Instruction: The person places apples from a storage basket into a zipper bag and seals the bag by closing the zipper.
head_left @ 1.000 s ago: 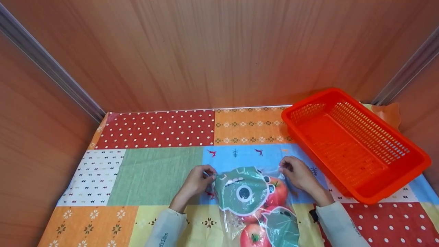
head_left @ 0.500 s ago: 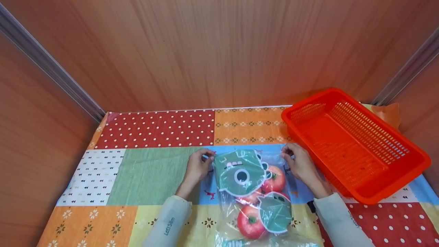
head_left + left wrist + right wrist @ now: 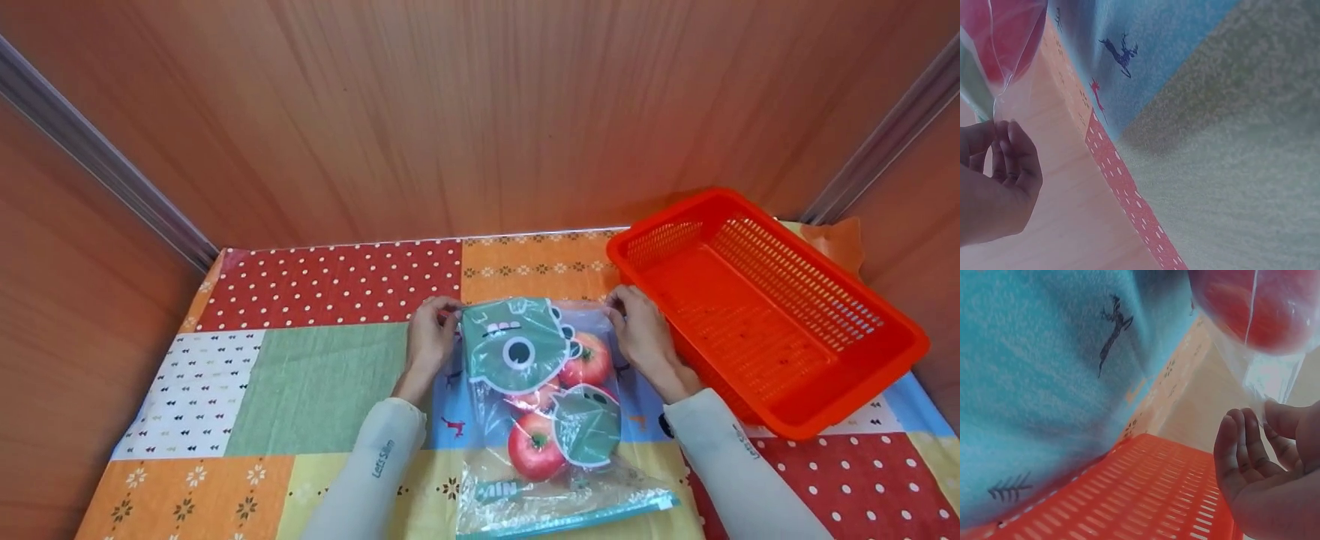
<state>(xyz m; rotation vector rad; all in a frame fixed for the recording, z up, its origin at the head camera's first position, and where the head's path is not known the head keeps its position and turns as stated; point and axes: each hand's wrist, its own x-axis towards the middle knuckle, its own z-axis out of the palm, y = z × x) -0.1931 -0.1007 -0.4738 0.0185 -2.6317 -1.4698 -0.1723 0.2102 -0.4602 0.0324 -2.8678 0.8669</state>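
A clear zip bag with green cartoon prints holds several red apples. Its blue zip strip with a white slider lies toward the person. My left hand pinches the bag's far left corner between thumb and fingers; the left wrist view shows this hand at the clear plastic below a red apple. The far right corner is pinched by my right hand. In the right wrist view, thumb and index finger of that hand meet on the film, under an apple.
An orange-red plastic basket with slotted sides stands right of the right hand, nothing in it. A patchwork cloth covers the table. Wood-grain panels rise at the back and both sides.
Both hands have moved away from the person, pulling the bag's far corners along. The bag and apples have shifted toward the back, and the zip strip has come into view.
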